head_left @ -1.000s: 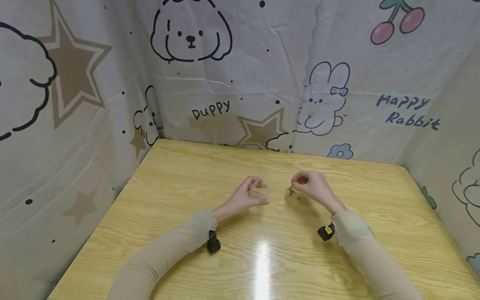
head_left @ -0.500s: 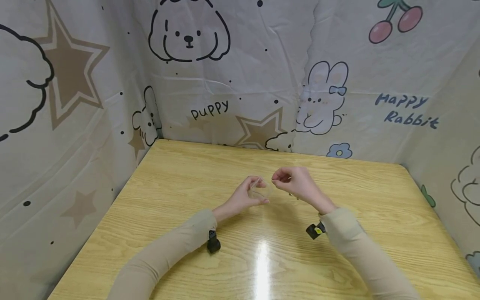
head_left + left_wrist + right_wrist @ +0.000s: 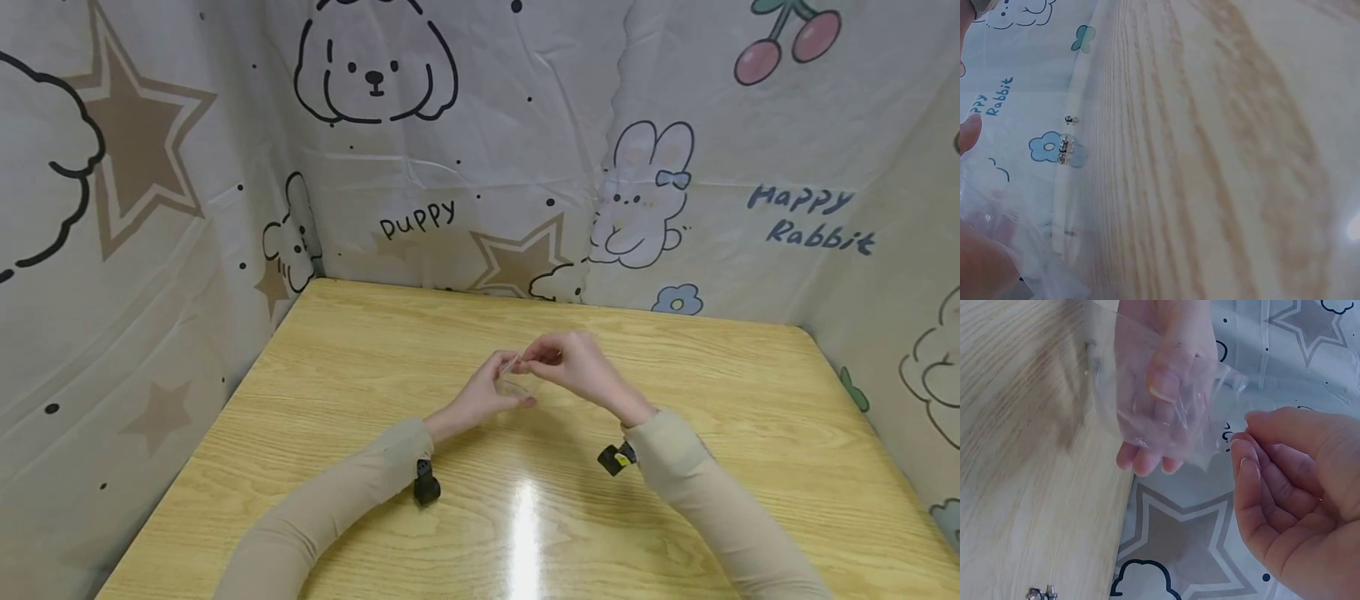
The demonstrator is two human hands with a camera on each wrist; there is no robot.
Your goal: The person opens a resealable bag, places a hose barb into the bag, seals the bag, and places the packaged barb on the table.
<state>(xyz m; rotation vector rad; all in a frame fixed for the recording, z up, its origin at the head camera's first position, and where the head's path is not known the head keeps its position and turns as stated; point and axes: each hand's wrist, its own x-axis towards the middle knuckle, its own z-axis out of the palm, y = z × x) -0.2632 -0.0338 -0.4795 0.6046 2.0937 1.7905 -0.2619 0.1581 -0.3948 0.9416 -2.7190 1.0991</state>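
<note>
A clear plastic bag (image 3: 517, 387) is gripped by my left hand (image 3: 486, 388), thumb on one side and fingers on the other, its mouth spread toward the right. At that mouth is my right hand (image 3: 576, 367), thumb and forefinger pinched together over a tiny piece that the fingertips almost wholly hide. In the right wrist view these fingertips (image 3: 1243, 442) stand right beside the bag's crinkled edge. Several small shiny metal pieces (image 3: 1064, 150) lie in a cluster on the table, with another piece (image 3: 1072, 119) a little apart, seen in the left wrist view.
The wood-grain table (image 3: 360, 350) has a bright light reflection near its front. Printed cloth curtains (image 3: 480, 167) rise along its back and sides. Dark cameras, such as the left wrist camera (image 3: 426, 485), hang under both wrists.
My right hand has moved left from the small metal pieces to the bag's mouth, keeping its pinch. My left hand and the bag have stayed in place.
</note>
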